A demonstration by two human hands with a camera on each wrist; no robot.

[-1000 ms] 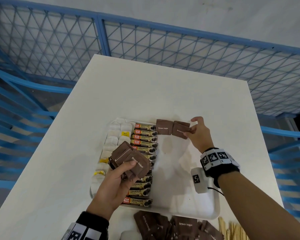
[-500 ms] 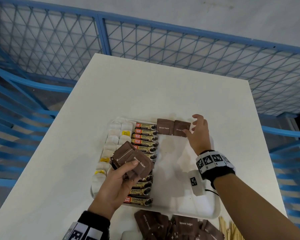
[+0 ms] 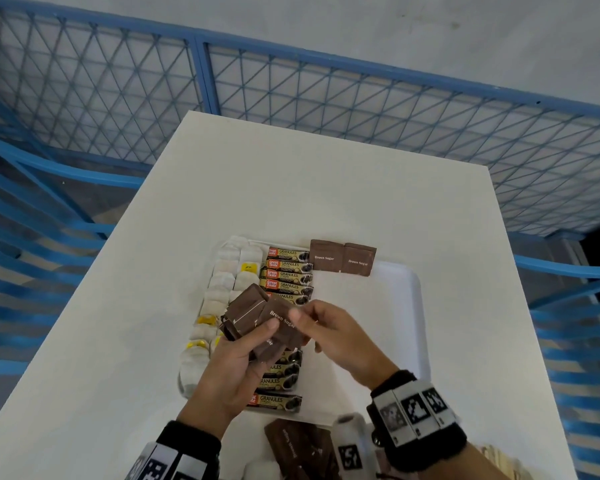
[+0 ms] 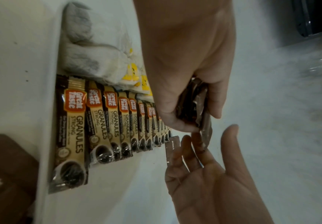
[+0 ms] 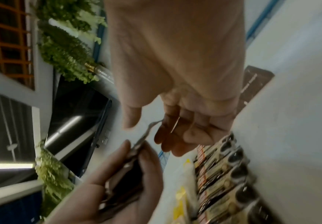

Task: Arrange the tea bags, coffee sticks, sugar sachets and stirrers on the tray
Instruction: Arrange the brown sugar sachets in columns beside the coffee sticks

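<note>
My left hand [image 3: 257,337] grips a fanned stack of brown sugar sachets [image 3: 248,311] above the white tray [image 3: 414,306]. My right hand [image 3: 305,317] has come up to the stack. Its straight fingers [image 4: 187,151] lie behind the front sachet [image 4: 206,131], and the thumb [image 5: 131,119] stands just off it. Two brown sugar sachets [image 3: 342,258] lie side by side at the tray's far edge. A column of coffee sticks [image 3: 286,271] fills the tray left of centre, with tea bags [image 3: 229,271] in rows at its left side.
Loose brown sugar sachets [image 3: 298,445] are heaped on the white table [image 3: 291,188] in front of the tray, with pale wooden stirrers [image 3: 496,457] at the near right. Blue mesh fencing [image 3: 326,91] surrounds the table. The tray's right half is bare.
My right hand left the second sachet lying at the tray's far edge and drew back to the stack in my left hand. The left hand has barely moved.
</note>
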